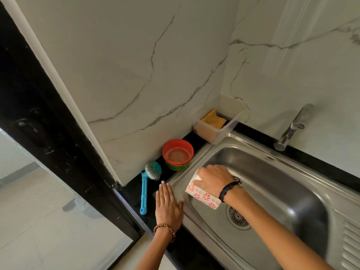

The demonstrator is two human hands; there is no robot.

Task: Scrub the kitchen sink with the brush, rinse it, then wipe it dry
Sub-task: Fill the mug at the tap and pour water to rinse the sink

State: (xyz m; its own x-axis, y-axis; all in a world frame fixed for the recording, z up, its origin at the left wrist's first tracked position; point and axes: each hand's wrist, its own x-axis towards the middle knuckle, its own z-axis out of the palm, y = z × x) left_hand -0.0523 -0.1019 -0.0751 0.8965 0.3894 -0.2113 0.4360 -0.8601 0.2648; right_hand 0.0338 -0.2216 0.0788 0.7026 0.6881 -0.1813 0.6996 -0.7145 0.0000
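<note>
Under my right hand [213, 181] part of the cloth [202, 195] is hiding; I am pressing it on the sink's [272, 191] left wall, fingers curled over it. My left hand [168, 201] is lying flat on the rim. The brush [145, 189] is lying on black counter [134, 199], beside marble wall [136, 65].

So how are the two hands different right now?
The left hand lies flat, fingers straight, on the sink's left rim; the right hand presses a flowered cloth against the basin's inner wall. The left wrist wears brown beads, the right a dark band. Neither holds the blue brush, which lies on the counter.
</note>
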